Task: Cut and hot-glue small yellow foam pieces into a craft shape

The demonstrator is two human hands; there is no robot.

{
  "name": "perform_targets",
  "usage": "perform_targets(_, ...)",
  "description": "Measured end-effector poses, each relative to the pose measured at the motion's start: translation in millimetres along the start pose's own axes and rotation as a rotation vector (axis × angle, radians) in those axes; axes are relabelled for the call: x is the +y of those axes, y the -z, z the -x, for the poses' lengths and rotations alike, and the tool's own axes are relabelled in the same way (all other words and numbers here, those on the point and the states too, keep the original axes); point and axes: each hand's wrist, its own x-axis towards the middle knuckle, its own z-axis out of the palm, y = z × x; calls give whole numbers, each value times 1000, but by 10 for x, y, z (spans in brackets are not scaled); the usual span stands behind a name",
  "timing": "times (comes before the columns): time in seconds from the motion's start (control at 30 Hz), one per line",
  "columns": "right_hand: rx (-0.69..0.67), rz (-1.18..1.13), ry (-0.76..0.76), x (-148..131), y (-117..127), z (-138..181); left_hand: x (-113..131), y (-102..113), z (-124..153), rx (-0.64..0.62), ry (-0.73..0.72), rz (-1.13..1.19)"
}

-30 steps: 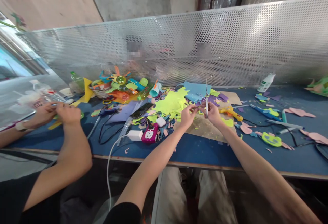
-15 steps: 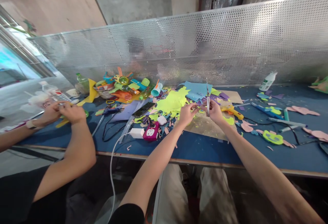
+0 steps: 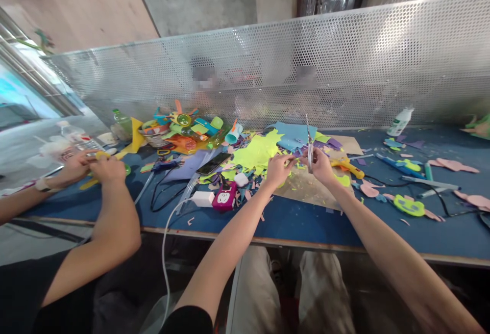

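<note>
My right hand [image 3: 320,167] is closed around a pair of scissors [image 3: 308,143] whose blades point straight up. My left hand [image 3: 279,169] pinches a small scrap of material right beside the blades; the scrap is too small to name. Both hands hover over a brown cardboard sheet [image 3: 306,186] strewn with tiny cuttings. Behind them lie neon-yellow foam pieces [image 3: 257,152] and light-blue sheets [image 3: 293,132] on the blue table [image 3: 306,222].
A co-worker's hands [image 3: 100,167] work at the left. A phone [image 3: 214,162], a pink power strip [image 3: 225,197], a white charger [image 3: 201,199] and cables lie left of me. A yellow glue gun [image 3: 345,167], a glue bottle [image 3: 398,121], foam shapes and a perforated screen [image 3: 344,69] are also there.
My hands stayed nearly in place; the scissors' blades tilted slightly. The co-worker's hands shifted a little at the left.
</note>
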Motion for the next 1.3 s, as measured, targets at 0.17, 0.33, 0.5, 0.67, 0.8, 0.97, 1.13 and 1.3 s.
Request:
perform_targets(0.17,-12,-55,-16,-48,-3,7,50,-8,6,-67,-13,-60)
perform_targets(0.33,-31,-117,-2,-117,16,13,109,-17,7,-67,-40,-92)
perform_targets(0.5,-94,-99,5,-204,59,21,157,-9,13,-115,-42,12)
perform_targets(0.67,-99,-124,-5,-225,89,6,227,7,25,-98,2,125)
perform_targets(0.8,-86,-143,-29,-219,174,-20,278,89,13,62,71,255)
perform_targets(0.97,-336,-94,18,-192,368,-52,315,197,-5,192,156,349)
perform_targets(1.13,-595,82,114,-218,438,-33,343,227,5,210,165,372)
perform_targets(1.3,-680,206,118,-314,430,23,345,242,13,203,159,393)
